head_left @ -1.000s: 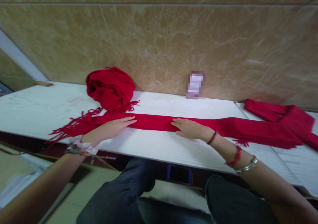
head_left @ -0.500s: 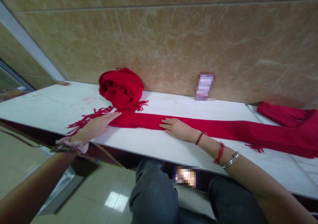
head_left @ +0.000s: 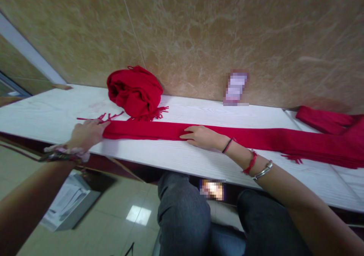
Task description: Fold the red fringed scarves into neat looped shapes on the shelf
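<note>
Nearest the surface's front edge, the left hand is now covering the fringed left end of the folded red scarf, having slid outward — whether it is gripping, one cannot tell. The right hand is resting, fingers loosely spread, farther along. The smoothing is apparently reaching the fringe. Toward the back edge, a bunched red bundle is sitting.

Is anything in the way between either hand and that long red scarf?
Nothing visible is: the right hand lies on the long red scarf, and the left hand is at its left end. The bundled red scarf sits beyond, not between.
</note>
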Demonstrator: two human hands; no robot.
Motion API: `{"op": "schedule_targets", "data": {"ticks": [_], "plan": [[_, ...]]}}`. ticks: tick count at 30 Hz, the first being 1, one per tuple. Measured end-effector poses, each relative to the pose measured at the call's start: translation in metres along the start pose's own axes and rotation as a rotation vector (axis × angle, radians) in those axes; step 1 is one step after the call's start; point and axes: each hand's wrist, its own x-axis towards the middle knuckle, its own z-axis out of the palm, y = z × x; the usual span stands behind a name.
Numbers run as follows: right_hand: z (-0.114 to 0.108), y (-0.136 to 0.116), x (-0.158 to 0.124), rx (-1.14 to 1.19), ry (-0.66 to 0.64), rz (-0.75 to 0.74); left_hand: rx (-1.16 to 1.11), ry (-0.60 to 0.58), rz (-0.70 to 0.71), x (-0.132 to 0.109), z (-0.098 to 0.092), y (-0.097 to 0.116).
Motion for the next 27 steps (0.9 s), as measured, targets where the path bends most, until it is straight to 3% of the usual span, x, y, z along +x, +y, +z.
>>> {"op": "schedule_targets", "data": {"ticks": [4,9,11,17,22,27], "plan": [[-0.001,-0.007,0.018,0.001,0.036,0.049,0.076,-0.191,0.018,0.008,-0.021,0.015],[0.003,-0.015,0.033,-0.037,-0.023,0.037,-0.124,-0.155,0.409,0.024,-0.016,0.019],[0.004,-0.015,0.034,-0.051,-0.027,0.025,-0.219,-0.174,0.46,0.028,-0.009,0.012],[0.008,-0.016,0.037,-0.042,0.038,0.003,-0.412,-0.175,0.442,0.027,0.01,-0.011],[0.011,-0.026,0.05,-0.066,0.058,0.034,-0.249,-0.099,0.458,0.024,0.016,-0.011],[0.014,-0.031,0.055,-0.056,0.025,0.036,0.012,-0.029,0.325,0.014,0.004,-0.001]]}}
